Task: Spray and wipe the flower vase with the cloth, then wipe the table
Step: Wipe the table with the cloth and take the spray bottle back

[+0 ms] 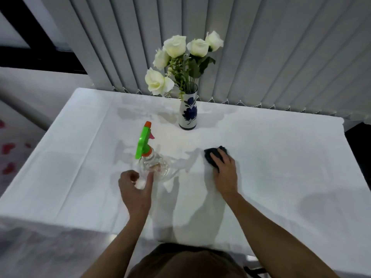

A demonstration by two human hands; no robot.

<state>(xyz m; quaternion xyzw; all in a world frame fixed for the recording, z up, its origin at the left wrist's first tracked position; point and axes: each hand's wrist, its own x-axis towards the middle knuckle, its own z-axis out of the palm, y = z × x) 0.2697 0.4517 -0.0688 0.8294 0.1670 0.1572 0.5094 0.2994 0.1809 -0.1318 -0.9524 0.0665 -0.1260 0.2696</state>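
A white vase [188, 115] with blue flowers painted on it holds white roses [176, 57]. It stands upright at the back middle of the white-covered table [271, 157]. A clear spray bottle [153, 165] with a green and orange head stands in front of it, to the left. My left hand [135, 189] curls round the bottle's near lower side, with its fingertips on the plastic. My right hand [223, 171] presses flat on a dark cloth [210, 155] on the table, right of the bottle and in front of the vase.
Damp grey patches mark the tablecloth around the bottle and behind the vase. Vertical grey blinds [261, 47] hang right behind the table's far edge. The floor at the left has red petals [8, 149]. The table's near edge runs just above my torso.
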